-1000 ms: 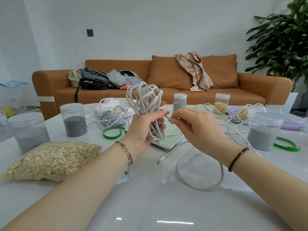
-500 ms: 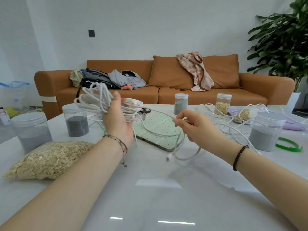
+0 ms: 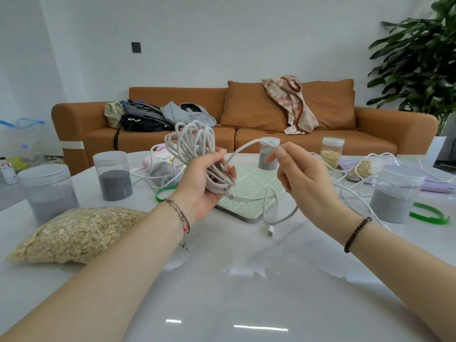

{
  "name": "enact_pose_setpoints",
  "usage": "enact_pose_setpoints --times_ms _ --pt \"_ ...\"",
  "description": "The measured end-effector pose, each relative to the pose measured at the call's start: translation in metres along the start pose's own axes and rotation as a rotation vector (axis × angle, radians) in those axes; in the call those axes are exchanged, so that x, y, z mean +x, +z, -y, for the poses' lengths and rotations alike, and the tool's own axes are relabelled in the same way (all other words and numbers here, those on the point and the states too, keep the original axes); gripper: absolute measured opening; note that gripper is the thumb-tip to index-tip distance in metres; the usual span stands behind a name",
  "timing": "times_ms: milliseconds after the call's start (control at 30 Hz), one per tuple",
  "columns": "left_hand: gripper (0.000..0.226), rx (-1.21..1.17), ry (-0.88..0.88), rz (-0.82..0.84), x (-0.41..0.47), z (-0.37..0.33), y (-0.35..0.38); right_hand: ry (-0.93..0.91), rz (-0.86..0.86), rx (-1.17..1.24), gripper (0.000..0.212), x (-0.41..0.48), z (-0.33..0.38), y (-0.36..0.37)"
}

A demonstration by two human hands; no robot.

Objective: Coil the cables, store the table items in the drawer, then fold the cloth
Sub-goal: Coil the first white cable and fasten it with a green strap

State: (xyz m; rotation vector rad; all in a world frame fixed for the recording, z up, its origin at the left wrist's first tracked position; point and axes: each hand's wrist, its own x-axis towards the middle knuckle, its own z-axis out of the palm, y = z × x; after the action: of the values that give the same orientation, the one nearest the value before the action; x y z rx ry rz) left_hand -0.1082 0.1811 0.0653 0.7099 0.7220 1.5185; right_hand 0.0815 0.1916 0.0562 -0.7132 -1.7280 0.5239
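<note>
Head view. With the left hand (image 3: 204, 186), grips a bundle of off-white cable wound in long loops (image 3: 195, 146), fingers and thumb curled round its lower half. Holds it upright above the middle of the glossy white table (image 3: 222, 280), loops fanning out over the fist.

With the right hand (image 3: 306, 186), pinches the free strand (image 3: 246, 146) of that cable between thumb and forefinger, raised just right of the bundle and apart from it. Arches up from the bundle to the pinch, then drops past the right palm in a slack loop, ending in a white plug (image 3: 270, 230) on the table.

Behind the hands, flat near the table's middle: a pale green dotted tablet case (image 3: 249, 193).

Near the left edge:
- a clear bag of oat flakes (image 3: 74, 233)
- a large clear lidded jar of grey powder (image 3: 47, 193)
- a smaller jar of darker powder (image 3: 114, 178)

Between that jar and the case: a green plastic ring (image 3: 161, 193) and a crumpled grey cloth (image 3: 160, 172).

Toward the far edge: a small grey-powder jar (image 3: 267, 156) and a small jar of grain (image 3: 332, 154).

Toward the right edge:
- more loose white cable (image 3: 355, 198)
- another large jar of grey powder (image 3: 394, 196)
- a second green ring (image 3: 429, 214)

Beyond the table: an orange sofa (image 3: 246, 134).
</note>
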Motion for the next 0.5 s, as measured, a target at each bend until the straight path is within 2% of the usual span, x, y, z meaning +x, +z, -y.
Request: enact_pose_setpoints --times_ms 133,300,367,500 --pt "0.008 0.044 -0.028 0.074 0.001 0.005 0.001 0.064 -0.045 0.147 0.04 0.003 0.005 -0.001" --pt "0.009 0.113 -0.048 0.062 0.003 0.008 0.0 0.209 -0.083 0.289 0.031 0.008 0.007 -0.005" --pt "0.007 0.104 -0.041 0.061 0.003 0.009 0.0 0.224 -0.003 0.249 0.029 0.01 0.003 -0.009" --pt "0.006 0.141 -0.016 0.032 0.002 0.009 0.001 0.219 0.233 0.021 0.031 0.011 -0.01 -0.013"
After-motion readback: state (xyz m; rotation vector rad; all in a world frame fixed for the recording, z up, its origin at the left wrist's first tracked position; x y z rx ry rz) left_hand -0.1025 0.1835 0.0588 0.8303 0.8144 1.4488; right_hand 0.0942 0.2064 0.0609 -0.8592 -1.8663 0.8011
